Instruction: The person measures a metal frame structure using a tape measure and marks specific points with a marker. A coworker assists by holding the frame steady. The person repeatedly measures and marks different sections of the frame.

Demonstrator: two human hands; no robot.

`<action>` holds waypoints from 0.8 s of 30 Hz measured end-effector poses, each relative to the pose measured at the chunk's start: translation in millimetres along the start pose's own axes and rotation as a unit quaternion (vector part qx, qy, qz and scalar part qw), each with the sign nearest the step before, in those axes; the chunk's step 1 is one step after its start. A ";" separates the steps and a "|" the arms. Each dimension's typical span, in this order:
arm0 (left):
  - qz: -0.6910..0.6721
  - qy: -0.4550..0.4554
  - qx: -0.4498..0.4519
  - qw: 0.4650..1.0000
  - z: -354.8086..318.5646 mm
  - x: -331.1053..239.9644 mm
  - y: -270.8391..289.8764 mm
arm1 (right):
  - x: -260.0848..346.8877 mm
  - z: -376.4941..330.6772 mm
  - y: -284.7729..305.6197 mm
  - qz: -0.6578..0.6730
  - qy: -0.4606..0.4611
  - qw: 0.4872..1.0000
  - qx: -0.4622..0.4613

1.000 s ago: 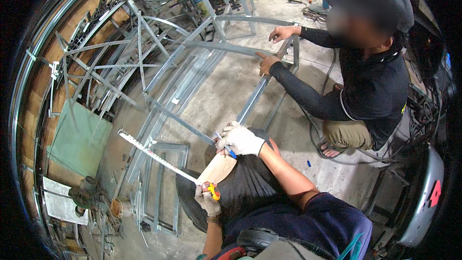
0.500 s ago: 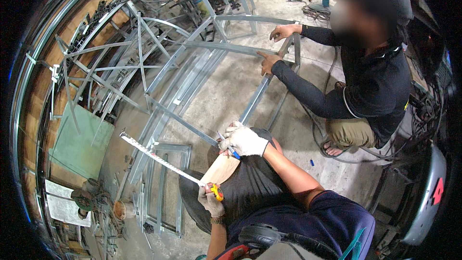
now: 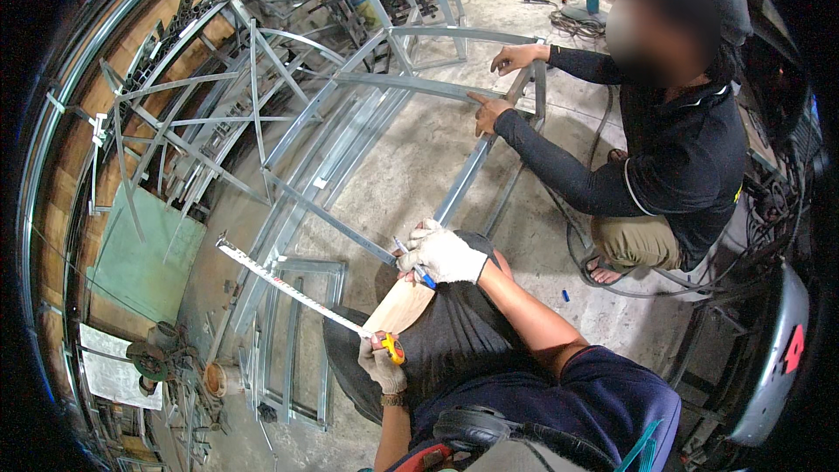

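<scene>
My left hand [image 3: 382, 365], in a pale glove, is closed round a yellow and red tape measure [image 3: 393, 349]. Its white blade [image 3: 288, 290] stretches out to the far left, with its end free in the air. In its white glove, my right hand [image 3: 441, 253] is closed on a blue and silver pen [image 3: 426, 281]. This hand rests at the near corner of a grey steel-tube frame [image 3: 466, 177], where two bars meet. A light wooden piece [image 3: 404, 306] lies between my hands, over the dark cloth at my knees; part of it is hidden.
A person in black [image 3: 682, 149] crouches at the right, both hands on the frame's far end. More steel frames [image 3: 293, 341] and curved bars [image 3: 253, 105] fill the left. Cables [image 3: 577, 236] lie on the concrete floor near a small blue object [image 3: 565, 295].
</scene>
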State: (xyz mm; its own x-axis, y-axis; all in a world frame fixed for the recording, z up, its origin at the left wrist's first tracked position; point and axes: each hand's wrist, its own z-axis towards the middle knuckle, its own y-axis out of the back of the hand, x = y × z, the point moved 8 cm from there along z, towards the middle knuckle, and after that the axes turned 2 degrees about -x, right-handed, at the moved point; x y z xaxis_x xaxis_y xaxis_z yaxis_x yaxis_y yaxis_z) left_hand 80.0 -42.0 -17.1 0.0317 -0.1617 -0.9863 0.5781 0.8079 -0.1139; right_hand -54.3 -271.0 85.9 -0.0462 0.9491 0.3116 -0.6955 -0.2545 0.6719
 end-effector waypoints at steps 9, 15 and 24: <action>0.000 -0.005 -0.003 1.000 0.5 4.3 3.3 | -0.2 -0.7 -1.1 0.004 -0.002 1.000 -0.003; -0.009 -0.027 0.021 0.999 1.7 5.0 4.6 | -2.2 -1.2 -5.1 0.005 -0.019 1.000 0.023; -0.013 -0.003 0.009 1.000 0.9 8.2 6.4 | -3.2 -1.2 -7.6 -0.005 -0.011 1.000 0.023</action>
State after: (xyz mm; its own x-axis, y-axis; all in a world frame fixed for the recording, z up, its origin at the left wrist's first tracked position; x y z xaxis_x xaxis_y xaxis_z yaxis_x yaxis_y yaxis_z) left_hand 84.7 -38.6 -25.7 0.0212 -0.1862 -0.9823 0.5930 0.7934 -0.1376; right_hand -49.8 -271.9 78.9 -0.0231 0.9471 0.3202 -0.6617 -0.2546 0.7052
